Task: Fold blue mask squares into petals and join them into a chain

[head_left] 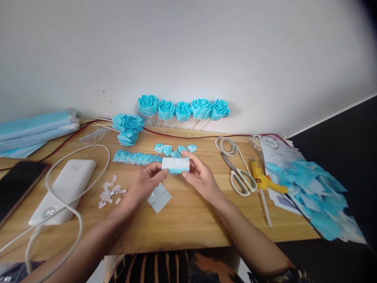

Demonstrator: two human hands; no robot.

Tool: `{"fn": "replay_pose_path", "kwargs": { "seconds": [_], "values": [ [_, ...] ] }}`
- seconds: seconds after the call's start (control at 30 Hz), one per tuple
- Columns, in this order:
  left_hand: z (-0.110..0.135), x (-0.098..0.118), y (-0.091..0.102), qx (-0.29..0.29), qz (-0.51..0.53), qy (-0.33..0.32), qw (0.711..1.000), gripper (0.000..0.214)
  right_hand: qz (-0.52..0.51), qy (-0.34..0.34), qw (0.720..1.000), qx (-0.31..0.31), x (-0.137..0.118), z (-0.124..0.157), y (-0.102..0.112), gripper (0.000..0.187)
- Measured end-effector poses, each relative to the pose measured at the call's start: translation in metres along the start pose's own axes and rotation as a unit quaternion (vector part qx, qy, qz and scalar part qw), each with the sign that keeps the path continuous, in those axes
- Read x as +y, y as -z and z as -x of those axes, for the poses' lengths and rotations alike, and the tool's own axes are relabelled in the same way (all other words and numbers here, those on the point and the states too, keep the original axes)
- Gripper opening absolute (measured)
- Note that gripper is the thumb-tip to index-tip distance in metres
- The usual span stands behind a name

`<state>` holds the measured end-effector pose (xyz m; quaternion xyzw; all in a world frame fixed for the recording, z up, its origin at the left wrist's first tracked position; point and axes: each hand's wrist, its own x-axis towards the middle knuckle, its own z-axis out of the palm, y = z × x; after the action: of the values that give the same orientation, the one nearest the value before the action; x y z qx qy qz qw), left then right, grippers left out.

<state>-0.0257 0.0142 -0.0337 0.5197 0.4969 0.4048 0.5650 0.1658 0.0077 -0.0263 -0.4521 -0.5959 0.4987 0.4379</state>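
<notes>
Between my two hands is a small folded piece of paper-like sheet [176, 163], white with a light blue strip along its lower edge. My left hand [147, 180] pinches its left end, and my right hand [202, 177] pinches the right end with the index finger raised. Below my hands a pale square sheet [160, 198] lies on the table. Behind them sit several small folded blue petals [167, 150]. An overlapping row of folded blue pieces [135, 157] lies to the left, and small white paper scraps [110, 192] are beside my left forearm.
Blue flowers on sticks [183, 111] lean on the wall; more flowers [128, 124] lie left. At right are scissors [243, 181], a yellow glue gun [260, 177] and blue scraps [318, 196]. A white power bank [70, 184] with a looping cable and a dark phone [17, 184] are left.
</notes>
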Motion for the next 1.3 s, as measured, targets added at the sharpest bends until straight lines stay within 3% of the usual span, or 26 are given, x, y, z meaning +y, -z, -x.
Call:
{"fn": "replay_pose_path", "kwargs": {
  "seconds": [0.43, 0.8, 1.1, 1.3],
  "values": [
    [0.0000, -0.0014, 0.0028, 0.012, 0.002, -0.014, 1.000, 0.022, -0.030, 0.000, 1.000, -0.006, 0.0024, -0.0009, 0.0016, 0.047],
    [0.0004, 0.0044, -0.0028, -0.054, 0.019, 0.024, 0.998, 0.029, -0.024, 0.001, 1.000, 0.009, 0.0047, -0.0009, 0.0001, 0.043],
    [-0.0013, -0.0006, -0.0023, -0.016, -0.010, 0.033, 0.999, 0.028, -0.063, -0.018, 0.998, -0.021, 0.0061, 0.0000, -0.0002, 0.047],
    [-0.0009, -0.0012, -0.0023, -0.020, -0.026, 0.009, 0.999, 0.028, -0.084, -0.054, 0.992, -0.076, 0.0026, -0.0006, 0.0014, 0.064]
  ]
}}
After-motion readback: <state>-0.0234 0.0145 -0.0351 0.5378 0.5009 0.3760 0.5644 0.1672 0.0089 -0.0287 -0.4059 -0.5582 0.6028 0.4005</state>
